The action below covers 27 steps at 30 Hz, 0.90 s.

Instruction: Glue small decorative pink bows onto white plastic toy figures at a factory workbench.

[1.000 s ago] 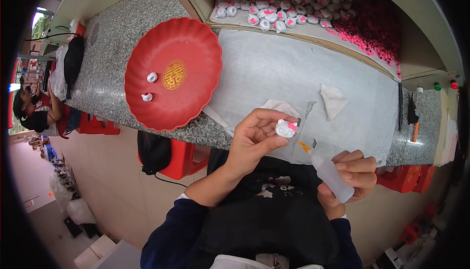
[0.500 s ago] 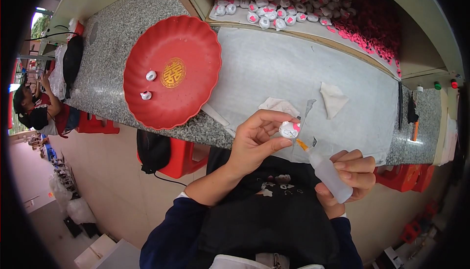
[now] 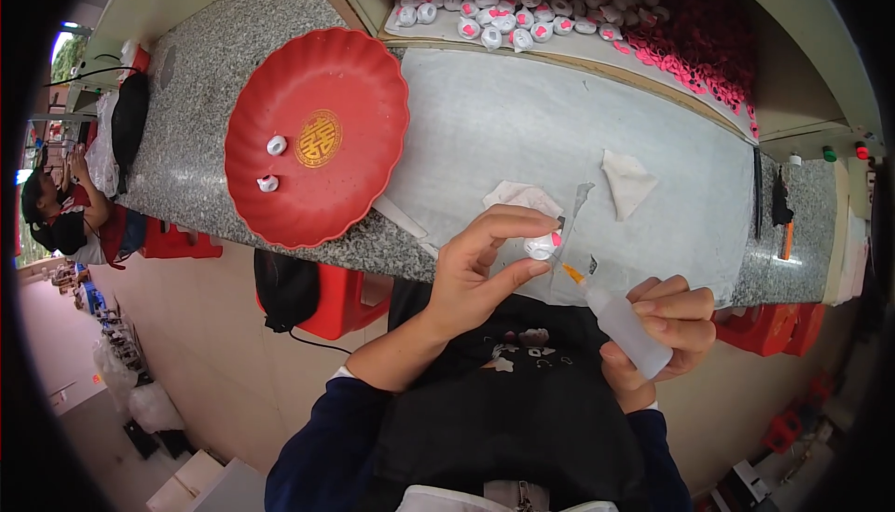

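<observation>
Between the thumb and fingers of my left hand [image 3: 480, 265] is a small round white piece [image 3: 539, 246] with a pink patch on its right side. My right hand [image 3: 667, 325] grips a translucent squeeze bottle [image 3: 632, 330], tilted up and to the left. Its orange needle tip [image 3: 571, 272] points at the white piece; whether the thin needle touches it I cannot tell. Both hands are over the near edge of a white sheet [image 3: 485, 102]. To the left, a red scalloped plate [image 3: 364, 120] holds two small white pieces [image 3: 272, 163].
At the back, a shelf holds many white-and-pink pieces [image 3: 503, 22] and a heap of pink bits [image 3: 690, 55]. Two crumpled cloths [image 3: 627, 184] [image 3: 522, 198] lie on the sheet. Red stools [image 3: 345, 302] stand below the granite counter [image 3: 200, 120]. A person [image 3: 79, 200] sits far left.
The white piece has turned slightly in my left fingers, its pink patch now less visible. The bottle tip sits a little farther from it. The whole view has shifted slightly.
</observation>
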{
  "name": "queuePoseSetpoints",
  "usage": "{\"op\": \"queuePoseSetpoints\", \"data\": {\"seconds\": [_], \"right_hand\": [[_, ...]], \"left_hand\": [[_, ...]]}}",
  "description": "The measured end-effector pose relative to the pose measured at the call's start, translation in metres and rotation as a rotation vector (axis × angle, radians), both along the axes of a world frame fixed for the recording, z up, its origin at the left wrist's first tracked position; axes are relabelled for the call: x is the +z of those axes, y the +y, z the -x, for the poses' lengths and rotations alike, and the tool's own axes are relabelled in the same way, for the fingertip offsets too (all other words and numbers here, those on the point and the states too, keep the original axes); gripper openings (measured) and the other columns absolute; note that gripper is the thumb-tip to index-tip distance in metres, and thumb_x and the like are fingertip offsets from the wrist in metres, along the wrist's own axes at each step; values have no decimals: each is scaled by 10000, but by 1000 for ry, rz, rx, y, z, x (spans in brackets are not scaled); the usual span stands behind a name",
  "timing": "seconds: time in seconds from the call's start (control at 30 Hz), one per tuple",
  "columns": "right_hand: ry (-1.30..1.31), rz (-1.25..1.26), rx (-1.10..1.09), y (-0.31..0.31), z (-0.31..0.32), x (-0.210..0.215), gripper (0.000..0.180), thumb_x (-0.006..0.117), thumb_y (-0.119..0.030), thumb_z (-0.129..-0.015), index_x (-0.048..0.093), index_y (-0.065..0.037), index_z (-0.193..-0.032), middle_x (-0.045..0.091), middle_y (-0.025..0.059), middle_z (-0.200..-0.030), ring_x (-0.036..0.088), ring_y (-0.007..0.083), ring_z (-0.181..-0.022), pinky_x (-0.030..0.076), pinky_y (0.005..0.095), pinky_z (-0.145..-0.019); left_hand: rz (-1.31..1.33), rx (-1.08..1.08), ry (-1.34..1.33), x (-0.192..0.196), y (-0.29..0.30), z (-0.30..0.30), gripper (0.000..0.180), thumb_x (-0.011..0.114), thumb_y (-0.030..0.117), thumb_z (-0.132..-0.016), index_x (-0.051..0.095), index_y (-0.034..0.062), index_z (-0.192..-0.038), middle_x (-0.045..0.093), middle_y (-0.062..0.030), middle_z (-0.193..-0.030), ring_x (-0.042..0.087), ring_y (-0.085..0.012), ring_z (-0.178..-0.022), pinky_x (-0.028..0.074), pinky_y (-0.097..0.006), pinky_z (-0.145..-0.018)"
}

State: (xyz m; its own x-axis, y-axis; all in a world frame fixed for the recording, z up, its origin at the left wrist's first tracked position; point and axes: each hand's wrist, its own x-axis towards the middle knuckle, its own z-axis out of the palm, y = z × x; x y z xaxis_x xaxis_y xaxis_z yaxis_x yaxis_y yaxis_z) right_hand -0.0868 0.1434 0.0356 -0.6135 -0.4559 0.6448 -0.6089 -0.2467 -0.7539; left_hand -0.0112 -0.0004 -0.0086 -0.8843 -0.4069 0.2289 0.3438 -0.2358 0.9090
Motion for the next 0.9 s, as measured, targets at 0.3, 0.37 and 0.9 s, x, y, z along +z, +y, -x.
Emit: {"op": "queuePoseSetpoints", "data": {"seconds": [0.3, 0.37, 0.9], "right_hand": [[-523, -124, 103, 1, 70, -9, 264, 571, -25, -660, 392, -20, -854, 417, 96, -859, 511, 174, -698, 476, 269, -566], [-544, -253, 103, -10, 102, -12, 254, 528, 7, -674, 412, -16, -899, 422, 73, -870, 513, 170, -746, 472, 270, -573], [528, -764, -250, -49, 180, -48, 192, 575, 45, -633, 555, -19, -813, 539, 86, -862, 542, 214, -766, 427, 282, -653]], "left_hand": [[-278, 153, 20, 4, -30, -6, 343, 559, -75, -684, 441, -22, -1001, 497, -160, -1011, 480, -193, -962, 370, -294, -839], [-268, 190, 15, 4, -31, -6, 340, 560, -69, -690, 438, -22, -1004, 503, -163, -1006, 489, -186, -948, 380, -279, -823], [-319, 167, -70, 3, -27, -3, 343, 555, -40, -698, 436, -1, -1017, 500, -157, -1002, 512, -181, -885, 408, -307, -794]]}}
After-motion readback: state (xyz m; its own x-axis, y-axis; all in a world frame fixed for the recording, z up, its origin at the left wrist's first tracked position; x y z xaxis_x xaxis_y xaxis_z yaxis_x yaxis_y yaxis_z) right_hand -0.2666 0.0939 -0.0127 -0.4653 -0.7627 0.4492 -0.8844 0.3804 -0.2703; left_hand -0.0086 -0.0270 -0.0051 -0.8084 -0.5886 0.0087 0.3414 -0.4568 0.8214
